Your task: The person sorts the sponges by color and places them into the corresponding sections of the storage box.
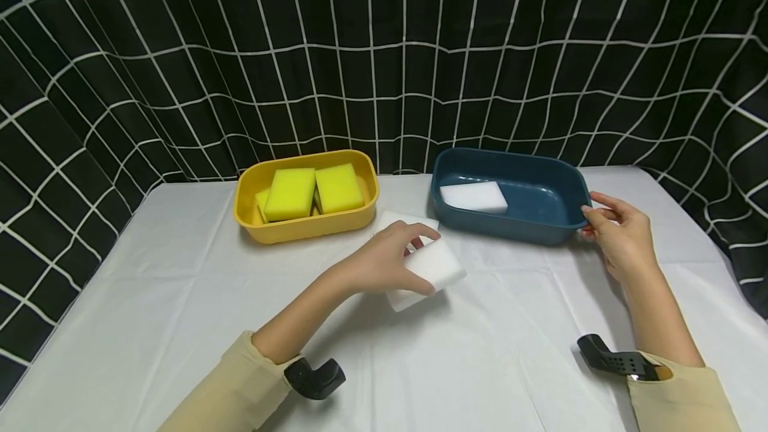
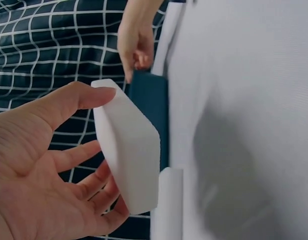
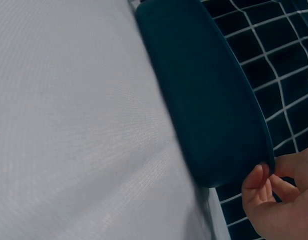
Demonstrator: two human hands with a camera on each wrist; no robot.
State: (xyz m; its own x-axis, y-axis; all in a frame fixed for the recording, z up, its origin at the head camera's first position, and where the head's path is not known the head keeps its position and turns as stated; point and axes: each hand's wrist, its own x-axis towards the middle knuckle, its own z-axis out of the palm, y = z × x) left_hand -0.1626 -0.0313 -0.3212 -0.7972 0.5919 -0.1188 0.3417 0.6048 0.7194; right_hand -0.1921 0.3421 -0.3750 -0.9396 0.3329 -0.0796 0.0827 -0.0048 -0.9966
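In the head view my left hand (image 1: pixel 396 259) grips a white sponge block (image 1: pixel 437 264) between thumb and fingers, tilted and above the cloth. The left wrist view shows the thumb on one edge of that block (image 2: pixel 131 145) and fingers on the opposite edge. Behind it, another white sponge (image 1: pixel 414 220) lies on the cloth, partly hidden by the hand. My right hand (image 1: pixel 621 229) pinches the right end rim of a dark blue bin (image 1: pixel 510 224). Inside that bin lies one white sponge (image 1: pixel 474 197). The right wrist view shows thumb and finger at the bin's rim (image 3: pixel 269 150).
Left of the blue bin stands a yellow bin (image 1: pixel 306 227) with several yellow sponges (image 1: pixel 291 193) in it. Both bins sit at the back of the table with its white cloth (image 1: pixel 180 299). A black curtain with a white grid (image 1: pixel 384 72) hangs behind and at both sides.
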